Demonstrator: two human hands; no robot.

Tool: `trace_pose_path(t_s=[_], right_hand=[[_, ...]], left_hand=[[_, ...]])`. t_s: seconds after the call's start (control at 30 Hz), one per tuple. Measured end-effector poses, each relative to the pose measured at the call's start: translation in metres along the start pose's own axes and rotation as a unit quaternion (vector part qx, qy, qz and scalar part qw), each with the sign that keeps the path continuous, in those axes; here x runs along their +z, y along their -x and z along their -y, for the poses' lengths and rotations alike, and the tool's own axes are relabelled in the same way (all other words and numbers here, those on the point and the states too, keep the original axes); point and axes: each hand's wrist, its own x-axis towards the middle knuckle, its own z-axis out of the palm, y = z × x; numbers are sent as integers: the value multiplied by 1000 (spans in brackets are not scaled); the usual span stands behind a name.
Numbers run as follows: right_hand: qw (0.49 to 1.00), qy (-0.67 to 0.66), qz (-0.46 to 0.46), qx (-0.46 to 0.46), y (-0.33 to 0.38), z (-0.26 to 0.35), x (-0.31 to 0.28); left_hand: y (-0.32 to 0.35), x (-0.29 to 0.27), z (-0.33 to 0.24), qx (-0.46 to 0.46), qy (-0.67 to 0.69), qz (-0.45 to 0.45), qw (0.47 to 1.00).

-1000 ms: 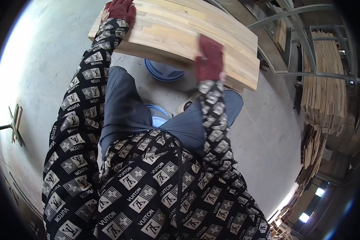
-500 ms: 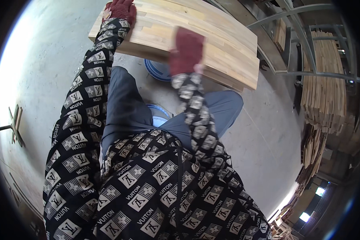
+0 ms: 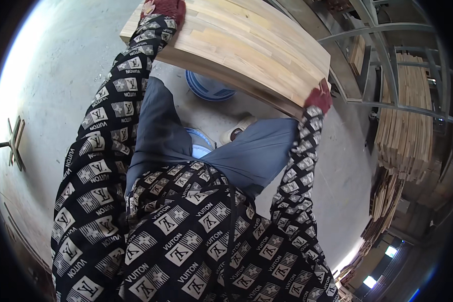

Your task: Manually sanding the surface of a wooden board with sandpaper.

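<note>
A thick pale wooden panel (image 3: 246,40), made of glued strips, lies across in front of my knees. My left hand (image 3: 167,11), in a dark red knitted glove, rests on top near the panel's left end; the frame's upper edge cuts off its fingers. At the near right corner, my right hand (image 3: 318,97) in a matching glove holds the panel's edge, fingers along the right end and partly hidden. Beneath the panel's near edge is a blue bucket (image 3: 210,91), partly covered by it.
A second blue and white bucket (image 3: 201,146) shows between my thighs. Metal framing (image 3: 377,55) stands close on the right, with stacked boards (image 3: 405,121) beyond it. A small crossed-leg stand (image 3: 16,143) is on the grey floor at left.
My right hand has moved from above the panel's middle, right and nearer, to its near right corner. My left hand stays at the left end. The whole view has shifted slightly.
</note>
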Motion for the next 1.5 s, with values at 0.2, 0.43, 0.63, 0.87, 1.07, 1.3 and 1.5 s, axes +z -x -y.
trace_pose_path(t_s=[0.2, 0.43, 0.63, 0.87, 1.07, 1.3, 1.5], right_hand=[[980, -147, -54, -123, 38, 160, 73], [929, -172, 37, -326, 58, 213, 49], [988, -124, -15, -96, 2, 69, 21], [966, 9, -37, -257, 25, 174, 58], [943, -104, 48, -313, 70, 243, 81], [969, -67, 4, -238, 3, 62, 14], [996, -45, -57, -58, -8, 53, 30]], left_hand=[[-9, 18, 18, -3, -98, 83, 992], [-3, 23, 22, 19, -90, 40, 995], [-1, -11, -9, 4, 13, 3, 1000], [-1, -2, -3, 11, -4, -16, 1000], [-5, 7, 8, 13, -90, 52, 995], [2, -12, -8, 20, 14, -12, 1000], [-2, -9, -9, 19, -9, -16, 1000]])
